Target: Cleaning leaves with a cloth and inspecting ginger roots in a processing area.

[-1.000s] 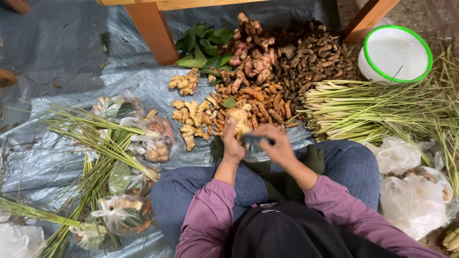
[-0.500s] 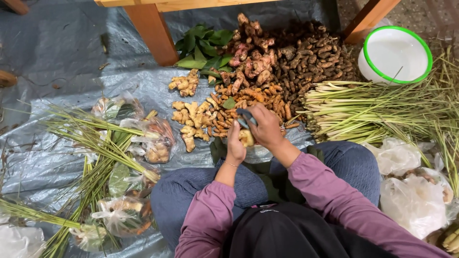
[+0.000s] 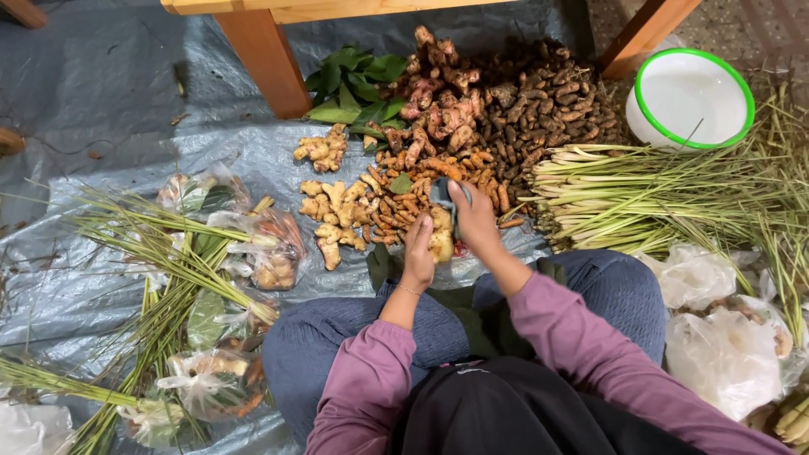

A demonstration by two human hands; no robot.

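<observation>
My left hand grips one pale ginger root. My right hand closes around one dark tool, possibly a knife, touching it. Just beyond my fingers lie four root piles.

Even, soft overhead light, faint shadows, mild glare on plastic, sharp focus
</observation>
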